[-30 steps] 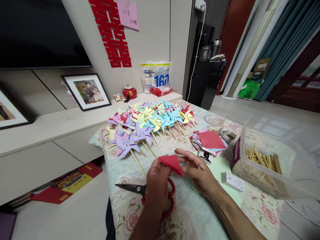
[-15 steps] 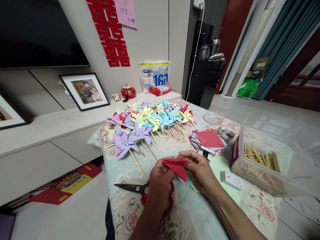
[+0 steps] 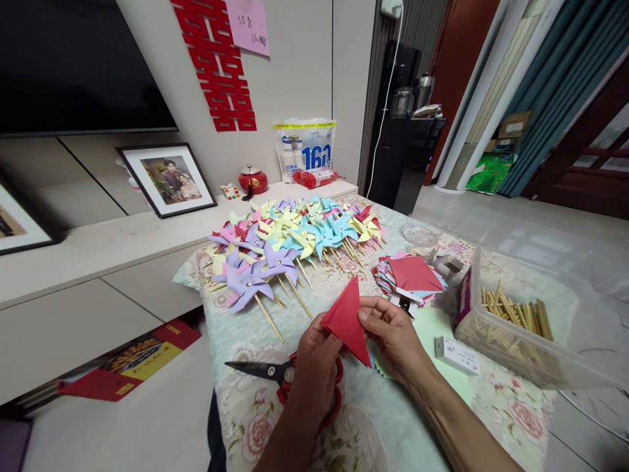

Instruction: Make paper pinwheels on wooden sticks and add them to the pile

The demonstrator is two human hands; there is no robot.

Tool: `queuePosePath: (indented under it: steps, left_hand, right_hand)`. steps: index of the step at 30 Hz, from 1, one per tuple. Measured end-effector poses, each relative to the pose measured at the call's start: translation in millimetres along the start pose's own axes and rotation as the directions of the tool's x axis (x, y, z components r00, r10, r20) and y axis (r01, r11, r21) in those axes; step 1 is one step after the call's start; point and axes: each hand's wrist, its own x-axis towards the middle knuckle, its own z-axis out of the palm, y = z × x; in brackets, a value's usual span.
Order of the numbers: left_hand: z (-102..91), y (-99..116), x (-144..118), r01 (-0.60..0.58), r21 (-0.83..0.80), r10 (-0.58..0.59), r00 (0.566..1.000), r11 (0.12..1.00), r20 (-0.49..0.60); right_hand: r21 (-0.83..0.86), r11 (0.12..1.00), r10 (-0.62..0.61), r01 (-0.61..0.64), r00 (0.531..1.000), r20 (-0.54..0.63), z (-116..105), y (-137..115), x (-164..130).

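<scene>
Both my hands hold one folded red paper triangle (image 3: 346,319) above the flowered tablecloth (image 3: 393,419). My left hand (image 3: 314,367) pinches its left edge, and my right hand (image 3: 393,334) pinches its right edge with thumb and fingers. Red-handled scissors (image 3: 275,373) lie on the cloth right under my left hand, blades pointing left. Beyond the paper lies a heap of finished paper pinwheels (image 3: 289,242) on wooden sticks. A stack of coloured paper squares (image 3: 413,275), red on top, sits just past my right hand.
A clear plastic box (image 3: 521,328) holding wooden sticks stands at the right, with a small white box (image 3: 457,356) in front of it. A clear dish (image 3: 420,235) sits at the back. The table's left edge drops beside a low white cabinet (image 3: 98,288).
The red triangle has turned from lying flat between my hands to standing up with a point upward. My right hand has closed its fingers on the paper's edge.
</scene>
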Motion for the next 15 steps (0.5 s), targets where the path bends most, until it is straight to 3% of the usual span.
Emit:
queuePosePath:
  steps: [3, 9, 15]
  left_hand:
    - [0.5, -1.1, -0.1, -0.020, 0.028, 0.020, 1.000, 0.999, 0.012]
    - [2.7, 2.7, -3.5, 0.016, 0.130, -0.001, 0.993, 0.991, -0.117]
    - [-1.4, -2.5, -1.0, -0.001, 0.085, 0.015, 0.987, 0.996, -0.158]
  right_hand:
    - [-0.023, 1.000, -0.013, 0.013, 1.000, -0.003, 0.4, 4.7, 1.0]
    - [-0.101, 0.990, -0.095, 0.096, 0.995, 0.010, 0.5, 9.6, 2.1]
    - [-0.069, 0.997, -0.042, 0.045, 0.998, 0.043, -0.3, 6.7, 1.0]
